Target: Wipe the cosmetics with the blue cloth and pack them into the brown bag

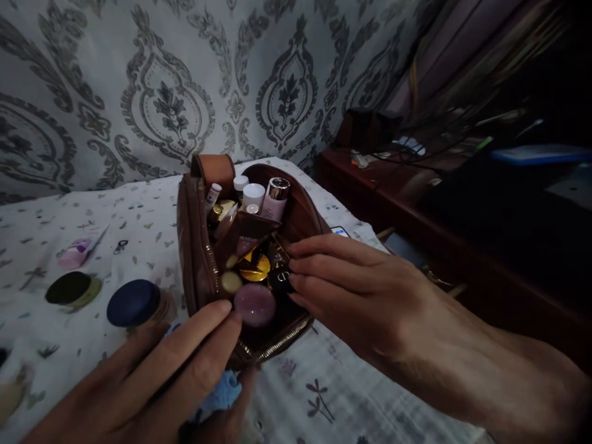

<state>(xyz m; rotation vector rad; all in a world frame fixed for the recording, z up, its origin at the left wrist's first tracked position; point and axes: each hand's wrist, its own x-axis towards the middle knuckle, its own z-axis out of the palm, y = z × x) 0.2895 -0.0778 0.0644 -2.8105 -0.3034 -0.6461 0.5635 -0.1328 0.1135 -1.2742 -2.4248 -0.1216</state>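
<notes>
A brown toiletry bag [194, 246] stands unzipped on the bed, packed with small cosmetics. My left hand [185, 364] has a blue cloth [222, 391] tucked between its fingers and thumb. Its fingertips rest by the bag's front left edge, against a pinkish round-lidded jar [254, 304]. My right hand [356, 290] reaches over the right side with fingers stretched out, their tips at a black round container [280, 280]; the thumb is hidden. Gold-coloured pieces [254, 265] lie beside that container. Behind the inner divider [250, 231] stand a pink bottle with a shiny cap [276, 198] and white-lidded jars [253, 195].
Left of the bag lie a blue-lidded jar [134, 303], a dark-lidded jar [69, 288] and a pink-purple tube [78, 250]. A phone edge [340, 231] shows behind my right hand. A dark red wooden desk [365, 185] with cables stands at right; a patterned wall [231, 80] is behind.
</notes>
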